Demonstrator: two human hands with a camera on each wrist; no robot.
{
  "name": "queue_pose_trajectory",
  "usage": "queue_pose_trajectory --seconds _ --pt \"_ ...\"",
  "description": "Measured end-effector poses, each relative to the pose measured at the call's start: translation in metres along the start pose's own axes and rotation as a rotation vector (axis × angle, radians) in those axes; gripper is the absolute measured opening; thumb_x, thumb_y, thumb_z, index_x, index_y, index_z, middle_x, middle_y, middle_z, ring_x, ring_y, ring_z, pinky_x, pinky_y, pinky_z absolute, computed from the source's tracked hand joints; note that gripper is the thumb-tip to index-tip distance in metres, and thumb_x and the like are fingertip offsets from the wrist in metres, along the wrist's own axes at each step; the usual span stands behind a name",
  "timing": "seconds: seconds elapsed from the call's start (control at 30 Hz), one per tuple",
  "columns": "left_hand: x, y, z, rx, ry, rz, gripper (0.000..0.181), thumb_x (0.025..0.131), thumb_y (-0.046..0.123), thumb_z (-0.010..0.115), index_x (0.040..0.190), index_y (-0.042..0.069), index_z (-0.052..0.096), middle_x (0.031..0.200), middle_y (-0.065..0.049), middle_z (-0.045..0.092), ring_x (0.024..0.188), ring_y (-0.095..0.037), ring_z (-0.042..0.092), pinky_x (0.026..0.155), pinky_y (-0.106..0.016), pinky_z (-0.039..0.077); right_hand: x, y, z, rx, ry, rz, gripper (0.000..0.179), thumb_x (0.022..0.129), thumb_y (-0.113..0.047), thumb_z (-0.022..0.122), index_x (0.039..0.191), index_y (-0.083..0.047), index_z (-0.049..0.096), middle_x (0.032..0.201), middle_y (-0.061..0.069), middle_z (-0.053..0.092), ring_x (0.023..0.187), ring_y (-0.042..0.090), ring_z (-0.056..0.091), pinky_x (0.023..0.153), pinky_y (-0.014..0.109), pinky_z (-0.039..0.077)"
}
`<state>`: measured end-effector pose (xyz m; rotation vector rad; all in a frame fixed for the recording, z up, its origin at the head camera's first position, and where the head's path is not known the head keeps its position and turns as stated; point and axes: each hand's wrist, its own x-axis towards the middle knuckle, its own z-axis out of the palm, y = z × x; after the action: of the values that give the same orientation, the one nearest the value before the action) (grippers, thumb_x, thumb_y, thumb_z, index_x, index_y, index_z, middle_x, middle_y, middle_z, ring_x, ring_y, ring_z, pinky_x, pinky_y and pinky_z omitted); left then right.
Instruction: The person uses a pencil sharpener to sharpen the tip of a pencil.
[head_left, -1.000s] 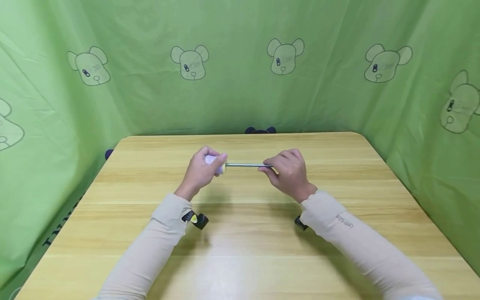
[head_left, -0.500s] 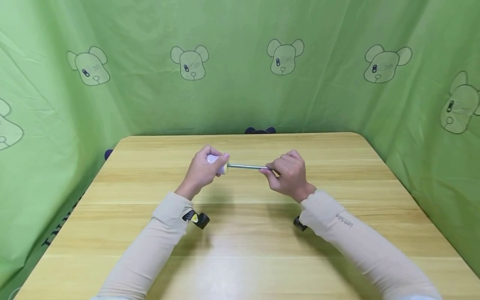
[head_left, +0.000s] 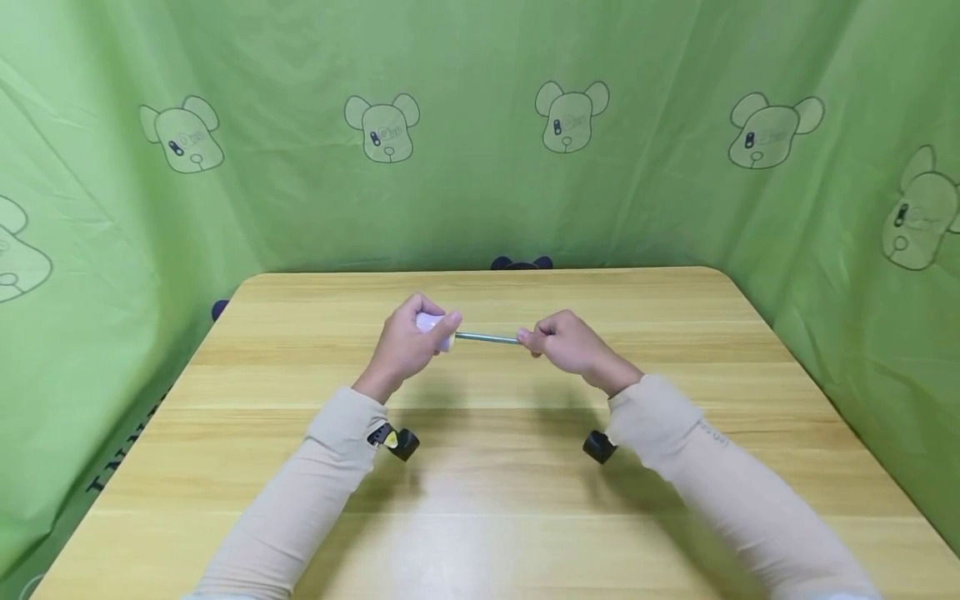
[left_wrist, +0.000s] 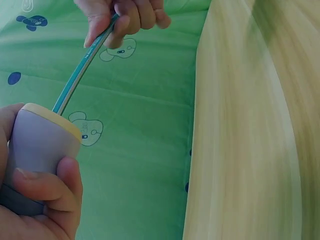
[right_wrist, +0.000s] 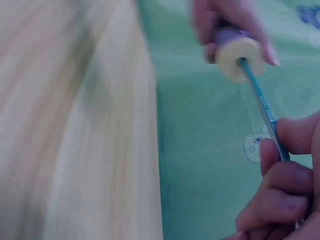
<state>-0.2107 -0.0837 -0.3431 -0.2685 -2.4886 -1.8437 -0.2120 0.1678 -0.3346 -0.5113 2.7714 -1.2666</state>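
Observation:
My left hand [head_left: 405,342] grips a rounded lavender pencil sharpener [left_wrist: 42,142] with a cream-yellow front face, its fingers and thumb wrapped around the body. A teal pencil [head_left: 486,337] with small printed lettering runs into the hole in the middle of that face; its tip is hidden inside. At the pencil's other end my right hand [head_left: 572,343] pinches the shaft between thumb and curled fingers. In the right wrist view, the sharpener's face [right_wrist: 241,57] points toward the right hand. Both hands are above the table, with the pencil nearly level between them.
A light wood-grain table [head_left: 480,467] lies below the hands. Green curtains [head_left: 480,200] with printed bear heads hang behind it and along both sides. Small black wrist cameras hang under the left sleeve [head_left: 322,467] and the right sleeve [head_left: 697,450].
My right hand has rolled over and dipped slightly, turning at the pencil's end, and more of its wrist camera shows. The left hand with the sharpener has shifted only slightly right.

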Motion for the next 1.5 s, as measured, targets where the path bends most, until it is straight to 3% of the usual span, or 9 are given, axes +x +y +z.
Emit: queue_pose_trajectory --seconds 0.07,0.13,0.23,0.47,0.87,1.03,1.23,1.37,1.5 --pt "0.0 -0.002 0.001 -0.004 0.001 -0.005 0.036 0.09 0.034 0.069 0.103 0.004 0.055 0.101 -0.017 0.058 0.083 -0.028 0.063 0.07 -0.04 0.056 0.0 -0.003 -0.004 0.04 -0.051 0.071 0.037 0.098 -0.03 0.058 0.069 -0.007 0.058 0.066 0.002 0.045 0.059 0.017 0.035 0.062 0.033 0.037" --pt "0.001 -0.004 0.001 -0.022 0.005 -0.022 0.036 0.09 0.035 0.069 0.104 0.004 0.055 0.101 -0.017 0.058 0.081 -0.027 0.062 0.065 -0.037 0.056 0.0 -0.002 -0.005 0.037 -0.035 0.008 0.026 0.095 -0.024 0.064 0.077 -0.005 0.062 0.07 0.002 0.052 0.062 0.018 0.042 0.063 0.032 0.041" --pt "0.0 -0.004 0.0 -0.058 0.003 -0.057 0.037 0.091 0.037 0.068 0.105 0.005 0.054 0.097 -0.016 0.059 0.074 -0.024 0.06 0.053 -0.026 0.048 -0.001 0.001 -0.003 -0.026 0.051 -0.194 0.009 0.088 -0.014 0.071 0.09 -0.005 0.067 0.078 0.003 0.06 0.067 0.018 0.05 0.062 0.033 0.045" --pt "0.001 0.001 0.0 -0.104 -0.02 -0.101 0.038 0.093 0.037 0.065 0.106 0.004 0.053 0.089 -0.015 0.06 0.065 -0.018 0.057 0.043 -0.021 0.035 0.003 0.015 -0.002 -0.284 0.335 -0.738 0.016 0.077 -0.002 0.079 0.088 -0.004 0.068 0.085 0.006 0.067 0.074 0.021 0.061 0.066 0.036 0.052" --pt "0.001 0.004 0.0 -0.103 -0.044 -0.132 0.037 0.092 0.038 0.066 0.105 0.006 0.053 0.089 -0.016 0.06 0.065 -0.019 0.056 0.044 -0.022 0.035 0.011 0.034 0.011 -0.464 0.62 -1.103 0.024 0.094 -0.017 0.063 0.077 -0.003 0.071 0.064 0.005 0.066 0.052 0.019 0.06 0.046 0.034 0.043" --pt "0.0 0.002 0.003 -0.096 -0.031 -0.111 0.035 0.092 0.037 0.067 0.103 0.006 0.054 0.094 -0.016 0.058 0.067 -0.02 0.057 0.047 -0.023 0.039 0.012 0.038 0.017 -0.459 0.672 -1.11 0.028 0.095 -0.017 0.061 0.074 -0.003 0.071 0.058 0.003 0.063 0.045 0.016 0.057 0.039 0.03 0.043" --pt "0.0 -0.002 0.005 -0.105 -0.002 -0.056 0.031 0.092 0.031 0.068 0.101 0.004 0.054 0.101 -0.016 0.056 0.075 -0.023 0.059 0.057 -0.027 0.049 0.01 0.037 0.021 -0.401 0.616 -1.003 0.026 0.094 -0.015 0.061 0.073 -0.001 0.07 0.06 0.006 0.065 0.046 0.018 0.06 0.041 0.034 0.049" --pt "0.001 -0.003 0.005 -0.059 0.016 0.013 0.03 0.092 0.031 0.068 0.101 0.005 0.055 0.102 -0.015 0.057 0.082 -0.025 0.06 0.063 -0.031 0.052 0.007 0.03 0.021 -0.362 0.529 -0.841 0.012 0.084 -0.006 0.07 0.074 -0.001 0.07 0.061 0.005 0.065 0.045 0.014 0.057 0.041 0.032 0.048" --pt "0.0 -0.006 0.006 0.008 0.031 0.106 0.031 0.088 0.028 0.072 0.102 0.005 0.057 0.102 -0.015 0.058 0.084 -0.027 0.059 0.062 -0.033 0.053 0.003 0.021 0.015 -0.257 0.342 -0.573 0.009 0.085 -0.005 0.071 0.076 -0.004 0.071 0.06 0.0 0.062 0.045 0.008 0.047 0.042 0.026 0.04"
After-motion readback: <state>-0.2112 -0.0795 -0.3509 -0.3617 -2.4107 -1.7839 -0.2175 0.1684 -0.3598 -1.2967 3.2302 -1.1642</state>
